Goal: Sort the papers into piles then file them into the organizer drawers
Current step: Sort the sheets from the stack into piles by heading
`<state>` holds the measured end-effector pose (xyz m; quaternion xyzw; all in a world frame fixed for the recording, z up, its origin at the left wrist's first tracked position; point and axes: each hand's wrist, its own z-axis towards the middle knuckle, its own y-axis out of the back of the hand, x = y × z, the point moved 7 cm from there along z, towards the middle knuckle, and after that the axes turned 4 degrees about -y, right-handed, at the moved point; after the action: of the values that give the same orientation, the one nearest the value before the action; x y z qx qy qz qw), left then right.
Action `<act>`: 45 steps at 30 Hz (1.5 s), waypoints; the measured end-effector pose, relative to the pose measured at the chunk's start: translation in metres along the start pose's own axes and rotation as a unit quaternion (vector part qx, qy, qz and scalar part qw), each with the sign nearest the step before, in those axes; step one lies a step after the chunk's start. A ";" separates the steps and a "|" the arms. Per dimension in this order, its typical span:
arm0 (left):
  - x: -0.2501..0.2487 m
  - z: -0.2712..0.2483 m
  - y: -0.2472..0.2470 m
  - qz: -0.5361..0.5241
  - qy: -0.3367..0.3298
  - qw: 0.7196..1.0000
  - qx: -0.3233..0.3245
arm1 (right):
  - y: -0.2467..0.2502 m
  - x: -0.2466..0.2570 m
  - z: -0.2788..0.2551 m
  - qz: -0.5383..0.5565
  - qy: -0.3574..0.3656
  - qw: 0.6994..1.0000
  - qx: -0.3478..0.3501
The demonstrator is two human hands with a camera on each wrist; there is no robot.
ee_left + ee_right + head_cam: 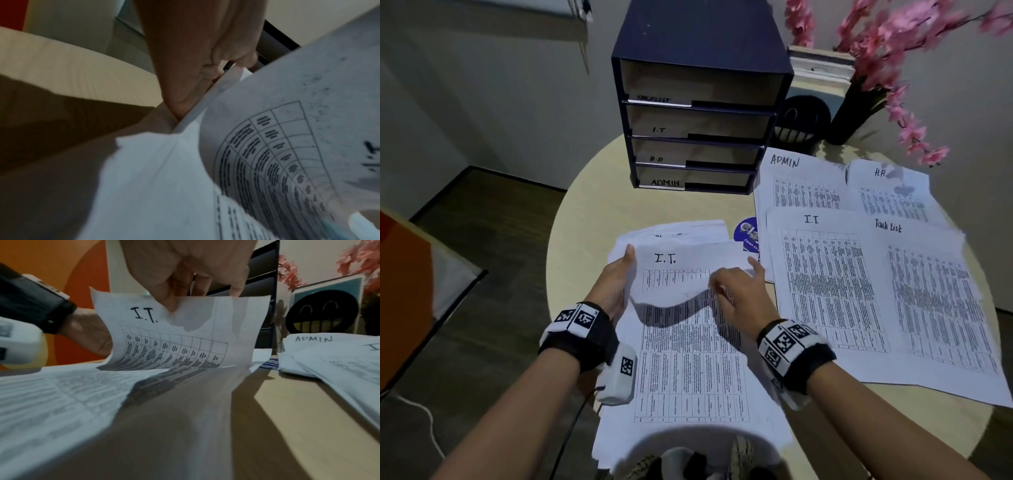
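a round pale bench (592, 192) carries a dark organizer (698, 102) at its far side, four stacked drawers with open fronts, their lips hand-labelled; the lower three read i.t, h.r and admin, and the top label is too blurred to read. whether anything lies inside the drawers cannot be told. to its right stand a framed picture (822, 78) with a black grinning face and a dark vase (852, 113) of pink blossoms (887, 31), whose branches hang over the far right papers. four sorted piles (859, 274) of thin white printed sheets lie overlapping on the right of the bench, headed admin, h.r, i.t. and task list, each with a dense table. a blue round sticker (748, 233) peeks out between them and the unsorted stack (688, 359) in front of the person. the top i.t. sheet (681, 270) is bent up off that stack, its upper half curling. the left hand (616, 277) grips the sheet's left edge, thumb on top, and the right hand (736, 287) pinches its upper right edge between thumb and fingers.
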<state>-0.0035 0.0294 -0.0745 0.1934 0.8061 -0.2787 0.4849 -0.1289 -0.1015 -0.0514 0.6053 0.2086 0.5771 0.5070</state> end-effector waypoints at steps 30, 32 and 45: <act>-0.050 0.076 -0.090 0.531 -0.149 0.832 0.061 | 0.158 -0.228 -0.035 0.178 -0.547 0.775 -0.263; -0.026 0.079 -0.082 0.605 -0.111 0.783 0.088 | 0.159 -0.247 -0.049 0.107 -0.565 0.799 -0.178; -0.022 0.061 -0.058 0.689 -0.187 0.698 0.059 | 0.101 -0.242 -0.077 0.022 -0.613 0.788 -0.052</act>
<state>0.0138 -0.0553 -0.0621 0.6670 0.3226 0.0553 0.6693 -0.2924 -0.3159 -0.0970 0.8089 -0.1893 0.1062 0.5464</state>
